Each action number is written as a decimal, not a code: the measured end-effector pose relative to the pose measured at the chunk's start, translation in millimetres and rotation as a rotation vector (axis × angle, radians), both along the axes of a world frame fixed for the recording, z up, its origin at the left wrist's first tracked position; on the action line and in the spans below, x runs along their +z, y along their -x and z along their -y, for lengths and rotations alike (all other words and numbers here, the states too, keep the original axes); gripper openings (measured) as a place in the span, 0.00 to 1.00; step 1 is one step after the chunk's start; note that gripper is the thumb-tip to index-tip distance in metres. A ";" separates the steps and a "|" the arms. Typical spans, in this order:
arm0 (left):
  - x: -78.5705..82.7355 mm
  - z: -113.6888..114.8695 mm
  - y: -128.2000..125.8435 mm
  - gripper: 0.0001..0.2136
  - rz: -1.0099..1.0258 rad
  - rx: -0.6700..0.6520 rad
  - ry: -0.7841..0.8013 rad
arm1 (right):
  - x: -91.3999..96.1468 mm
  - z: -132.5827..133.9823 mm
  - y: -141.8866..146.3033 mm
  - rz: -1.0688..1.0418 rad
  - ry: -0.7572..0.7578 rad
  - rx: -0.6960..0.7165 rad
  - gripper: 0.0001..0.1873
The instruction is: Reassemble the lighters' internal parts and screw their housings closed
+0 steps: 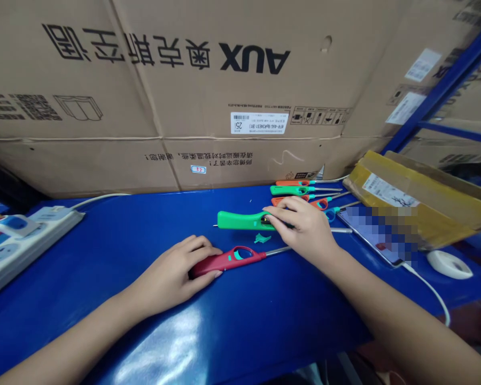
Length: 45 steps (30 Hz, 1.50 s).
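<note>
My left hand (184, 267) is closed around the handle end of a red long-necked lighter (234, 258), which lies on the blue table with its metal neck toward the right. Just behind it, my right hand (302, 227) grips a green long-necked lighter (238, 220) near its trigger opening. The green handle extends left from my fingers, and its metal neck shows beyond my hand. A small teal plastic piece (262, 238) lies on the table between the two lighters.
Several more long-necked lighters (288, 190), orange and green, lie behind my right hand. Right of them are a phone (369, 235) with a white cable, a yellow-taped carton (385, 187) and a white oval object (449, 264). A power strip (28, 240) sits left; a large cardboard box (184, 107) stands behind.
</note>
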<state>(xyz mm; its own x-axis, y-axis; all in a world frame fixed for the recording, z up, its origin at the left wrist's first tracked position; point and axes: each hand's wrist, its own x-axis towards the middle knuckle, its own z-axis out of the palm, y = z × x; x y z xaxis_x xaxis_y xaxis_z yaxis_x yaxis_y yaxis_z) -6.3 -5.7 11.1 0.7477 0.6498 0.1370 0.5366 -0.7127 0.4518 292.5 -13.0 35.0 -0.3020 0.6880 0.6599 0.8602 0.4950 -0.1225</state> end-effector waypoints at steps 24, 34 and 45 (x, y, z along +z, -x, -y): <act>23.9 36.5 -20.9 0.21 0.674 0.111 0.865 | -3.2 30.9 17.6 0.227 -0.355 0.377 0.17; 32.6 48.2 -22.7 0.20 0.778 0.252 0.879 | -7.2 26.9 18.2 0.254 -0.387 0.349 0.16; 19.7 46.4 -25.9 0.21 0.905 0.287 0.806 | -21.2 15.6 20.1 0.125 -0.401 0.222 0.20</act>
